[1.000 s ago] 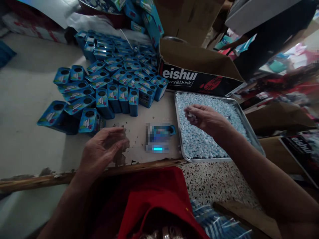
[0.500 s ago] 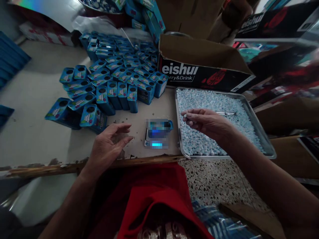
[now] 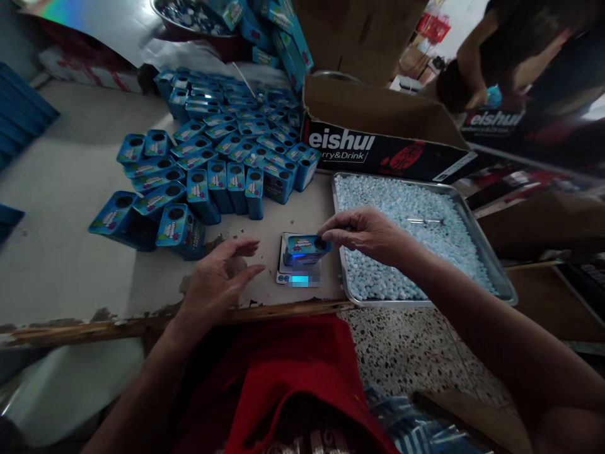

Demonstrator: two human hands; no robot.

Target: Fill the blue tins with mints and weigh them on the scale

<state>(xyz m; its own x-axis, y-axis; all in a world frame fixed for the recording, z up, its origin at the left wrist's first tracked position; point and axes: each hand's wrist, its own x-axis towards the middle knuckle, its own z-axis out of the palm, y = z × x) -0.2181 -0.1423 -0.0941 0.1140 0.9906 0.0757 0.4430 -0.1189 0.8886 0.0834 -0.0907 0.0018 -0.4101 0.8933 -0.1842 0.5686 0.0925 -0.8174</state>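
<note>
A blue candy tin (image 3: 307, 249) with a round dark opening at its right end rests on a small digital scale (image 3: 282, 277) with a glowing display. My right hand (image 3: 362, 234) reaches over the tray's left edge, its pinched fingertips right at that opening. Whatever they hold is hidden. To the left of the scale, my left hand (image 3: 220, 277) hovers above the table edge, thumb and fingers apart and nothing between them. Small pale blue and white candies (image 3: 378, 277) fill a metal tray (image 3: 336, 208) on the right, with a clear narrow scoop or tube (image 3: 425, 221) lying on them.
Many similar blue tins (image 3: 227, 145) stand grouped behind the scale. An open black-printed cardboard box (image 3: 387, 148) sits behind the tray. A bowl (image 3: 189, 22) and more blue packs (image 3: 288, 44) are at the back. At upper right another person's hand (image 3: 477, 98) holds something blue.
My right hand has moved left from above the tray, where it pinched a candy, to the tin's opening. My left hand stays about where it was. Another person has come into view.
</note>
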